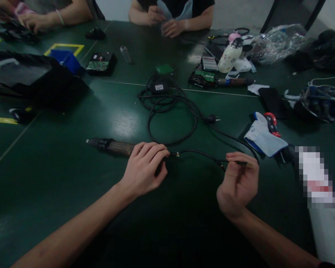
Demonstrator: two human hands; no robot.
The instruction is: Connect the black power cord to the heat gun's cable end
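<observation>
An electric screwdriver (118, 147) with a dark nose and brownish body lies on the green table, bit pointing left. My left hand (146, 167) rests over its rear end with the fingers curled round it, hiding that part. From there a thin black cable (199, 151) runs right toward my right hand (238, 182). Raised a little above the table, that hand pinches a dark, slim piece of the cable between thumb and fingers; its exact end is partly hidden. Behind both hands lies a loosely coiled black power cord (171, 143) with a labelled adapter box (159, 87) and a plug (211, 118).
A white-and-blue glove (264, 136) and a red-and-black object (272, 124) lie to the right. Farther back are a cream bottle (230, 56), a circuit-board unit (100, 62), a blue bin (65, 60) and a large black case (25, 78). Two people work across the table.
</observation>
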